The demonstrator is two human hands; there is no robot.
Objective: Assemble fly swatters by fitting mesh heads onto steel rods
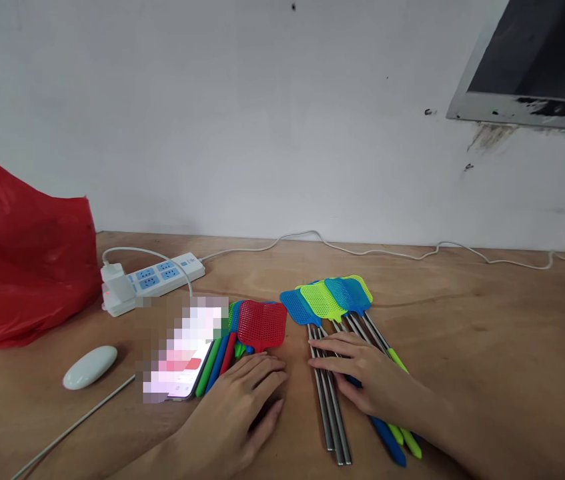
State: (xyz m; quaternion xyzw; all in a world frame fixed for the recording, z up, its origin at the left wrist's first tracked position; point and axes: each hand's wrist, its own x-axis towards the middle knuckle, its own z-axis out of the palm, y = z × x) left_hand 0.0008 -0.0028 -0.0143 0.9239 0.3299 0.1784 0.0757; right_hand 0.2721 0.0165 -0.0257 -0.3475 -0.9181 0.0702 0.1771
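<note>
My left hand (pixel 242 407) lies flat on the wooden table (pixel 487 347), fingers stretched out, fingertips near a red fly swatter (pixel 262 325) and a bundle of coloured handles (pixel 219 360). My right hand (pixel 367 380) rests open across the metal rods (pixel 329 413) of several blue and lime-green fly swatters (pixel 327 300) fanned out to its far side. Blue and green handles (pixel 397 443) stick out under my right wrist. Neither hand grips anything.
A phone (pixel 185 363) lies left of my left hand. Farther left are a white oval mouse (pixel 90 367), a white power strip (pixel 152 280) with a cable along the wall, and a red plastic bag (pixel 17 267).
</note>
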